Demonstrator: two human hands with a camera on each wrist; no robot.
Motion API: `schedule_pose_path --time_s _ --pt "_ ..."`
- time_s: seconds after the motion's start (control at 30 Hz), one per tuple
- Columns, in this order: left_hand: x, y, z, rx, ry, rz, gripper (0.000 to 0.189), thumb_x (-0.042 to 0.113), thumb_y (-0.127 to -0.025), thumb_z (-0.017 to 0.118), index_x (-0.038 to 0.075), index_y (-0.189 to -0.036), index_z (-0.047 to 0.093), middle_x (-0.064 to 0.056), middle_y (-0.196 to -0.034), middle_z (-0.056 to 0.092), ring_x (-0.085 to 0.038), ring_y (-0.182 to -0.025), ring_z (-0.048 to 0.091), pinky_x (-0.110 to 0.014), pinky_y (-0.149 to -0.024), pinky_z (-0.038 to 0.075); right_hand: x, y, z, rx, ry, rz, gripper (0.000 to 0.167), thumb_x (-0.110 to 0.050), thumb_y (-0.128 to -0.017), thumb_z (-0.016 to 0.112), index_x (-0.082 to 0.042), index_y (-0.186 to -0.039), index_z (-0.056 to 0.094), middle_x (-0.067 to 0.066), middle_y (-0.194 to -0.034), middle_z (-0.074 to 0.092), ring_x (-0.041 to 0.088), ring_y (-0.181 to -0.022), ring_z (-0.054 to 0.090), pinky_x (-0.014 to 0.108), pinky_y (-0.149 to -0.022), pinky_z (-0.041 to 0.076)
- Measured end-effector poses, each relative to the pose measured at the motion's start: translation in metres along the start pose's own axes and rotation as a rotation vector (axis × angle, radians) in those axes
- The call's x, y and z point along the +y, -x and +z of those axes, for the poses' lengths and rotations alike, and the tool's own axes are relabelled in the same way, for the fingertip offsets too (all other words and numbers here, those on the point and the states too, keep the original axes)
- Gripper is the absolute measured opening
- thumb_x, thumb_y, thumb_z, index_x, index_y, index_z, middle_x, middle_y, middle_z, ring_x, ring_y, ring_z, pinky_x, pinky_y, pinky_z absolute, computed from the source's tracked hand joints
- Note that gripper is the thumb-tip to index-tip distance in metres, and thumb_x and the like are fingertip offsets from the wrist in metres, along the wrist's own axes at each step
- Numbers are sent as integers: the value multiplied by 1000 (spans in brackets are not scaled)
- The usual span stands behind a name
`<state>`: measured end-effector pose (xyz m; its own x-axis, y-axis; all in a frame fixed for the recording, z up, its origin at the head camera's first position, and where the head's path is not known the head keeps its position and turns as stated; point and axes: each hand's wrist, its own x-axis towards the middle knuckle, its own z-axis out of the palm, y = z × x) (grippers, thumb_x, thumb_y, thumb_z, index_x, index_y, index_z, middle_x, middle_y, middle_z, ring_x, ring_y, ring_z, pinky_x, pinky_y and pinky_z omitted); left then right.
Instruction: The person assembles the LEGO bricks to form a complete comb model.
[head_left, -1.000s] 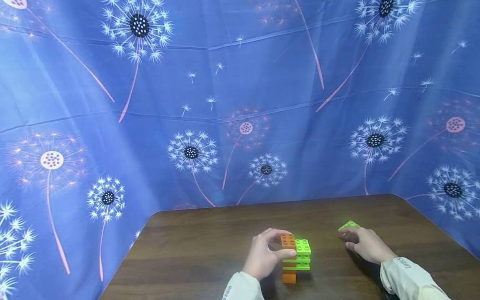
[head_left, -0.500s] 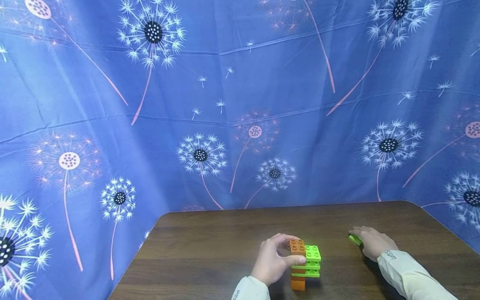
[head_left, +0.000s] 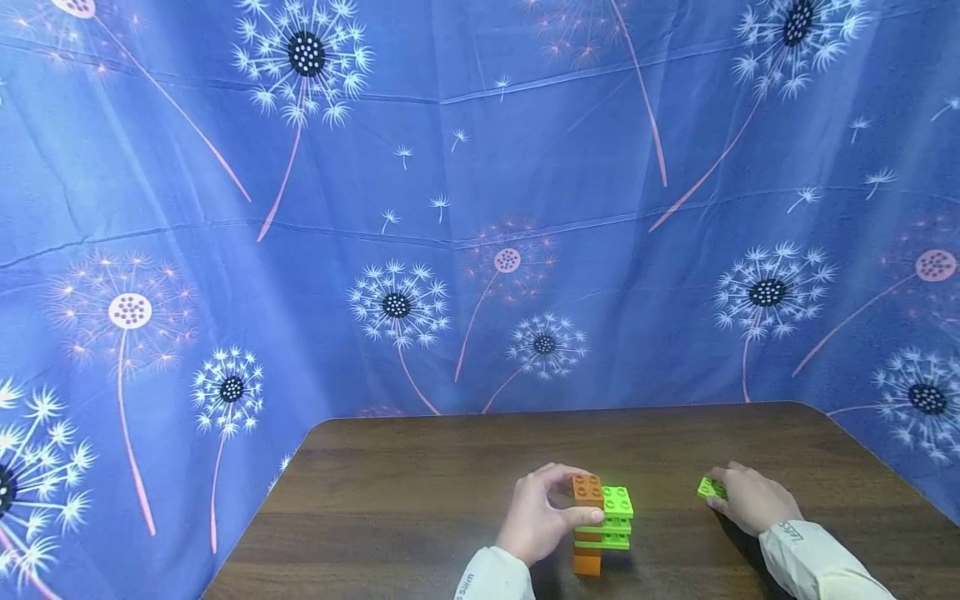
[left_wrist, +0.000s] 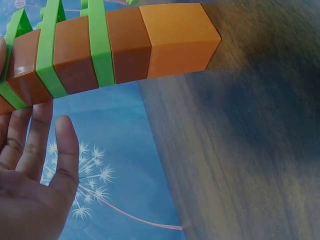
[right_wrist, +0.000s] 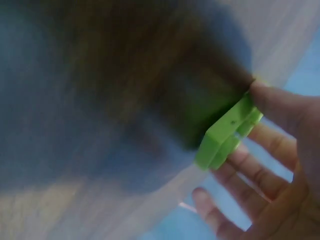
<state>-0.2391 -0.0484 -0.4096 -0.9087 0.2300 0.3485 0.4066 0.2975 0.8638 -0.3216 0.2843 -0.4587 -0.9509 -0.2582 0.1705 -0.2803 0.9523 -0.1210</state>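
My left hand (head_left: pixel 534 518) grips the upper part of a stack of toy building bricks (head_left: pixel 588 489), thumb on the near side and fingers behind. Orange and brown-looking bricks make up its upright column, seen in the left wrist view with flat green bricks (left_wrist: pixel 101 45) between them. These green bricks jut out to the right in the head view. To the right, my right hand (head_left: pixel 752 500) pinches a loose flat green brick (head_left: pixel 708 488). The right wrist view shows the thumb (right_wrist: pixel 280 105) on one edge of this green brick (right_wrist: pixel 226 129) and fingers behind it.
Both hands are over a dark wooden table (head_left: pixel 420 492) with rounded back corners. A blue cloth (head_left: pixel 630 333) printed with dandelions hangs behind it and along its sides.
The right hand has taken hold of the loose green brick and brought it slightly nearer the front. My left hand keeps its grip on the stack. The head view has shifted slightly.
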Motion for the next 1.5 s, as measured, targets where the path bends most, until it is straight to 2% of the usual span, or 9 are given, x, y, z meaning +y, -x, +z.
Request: schedule_pose_path --time_s 0.1,0.2,0.33,0.5,0.83,1.07,1.17,1.37,1.5 --pt "-1 -1 1 2 -11 15 37 12 -74 90 11 -108 75 8 -97 70 0 -79 63 -20 -71 52 -6 8 2 66 25 -15 33 -19 -81 83 -1 -106 71 15 -93 66 32 -79 65 53 -60 50" --pt "-2 -1 2 3 -18 26 38 13 -74 90 10 -108 75 8 -97 70 0 -79 63 -20 -71 52 -15 15 2 96 11 -30 35 -20 -80 84 -1 -106 71 22 -99 67 39 -84 67 57 -63 52" --pt "-3 0 2 8 -19 26 38 13 -74 90 10 -109 75 9 -96 70 1 -79 63 -19 -72 52 -31 22 -2 106 -105 -17 40 -22 -80 84 -1 -112 71 24 -108 68 42 -91 67 57 -67 53" --pt "-2 0 1 12 -21 28 38 13 -74 91 10 -108 75 9 -95 70 0 -79 64 -20 -72 52 -52 32 -9 160 -265 -11 42 -26 -81 84 -4 -115 72 14 -108 71 37 -94 68 56 -73 54" --pt "-1 -2 1 2 -29 4 38 14 -75 90 11 -110 75 7 -96 70 -4 -81 68 -24 -76 54 -90 45 -33 325 -416 -117 32 -29 -82 85 -14 -109 75 -4 -106 71 28 -99 67 48 -82 53" --pt "0 -3 0 13 -50 12 39 15 -74 91 12 -109 76 6 -96 72 -6 -83 68 -25 -77 53 -119 47 -63 353 -534 -160 34 -32 -86 83 -20 -116 73 -11 -112 70 21 -105 65 44 -85 53" --pt "-1 -4 0 14 -59 12 39 16 -74 91 13 -110 76 6 -96 72 -6 -83 67 -25 -77 53 -130 44 -72 352 -574 -208 34 -31 -87 81 -20 -118 73 -14 -113 69 16 -105 65 42 -87 53" --pt "-2 -4 -1 1 -61 2 39 17 -75 91 10 -110 75 5 -97 71 -6 -85 67 -24 -75 53 -144 36 -75 334 -637 -376 32 -21 -89 79 -16 -119 72 -13 -108 70 5 -92 64 30 -76 54" --pt "-1 -4 -1 -9 -48 -9 40 16 -76 90 9 -112 75 4 -99 72 -8 -86 67 -24 -74 53 -151 32 -74 299 -659 -423 32 -22 -90 79 -17 -120 71 -13 -109 70 3 -92 63 28 -76 53"
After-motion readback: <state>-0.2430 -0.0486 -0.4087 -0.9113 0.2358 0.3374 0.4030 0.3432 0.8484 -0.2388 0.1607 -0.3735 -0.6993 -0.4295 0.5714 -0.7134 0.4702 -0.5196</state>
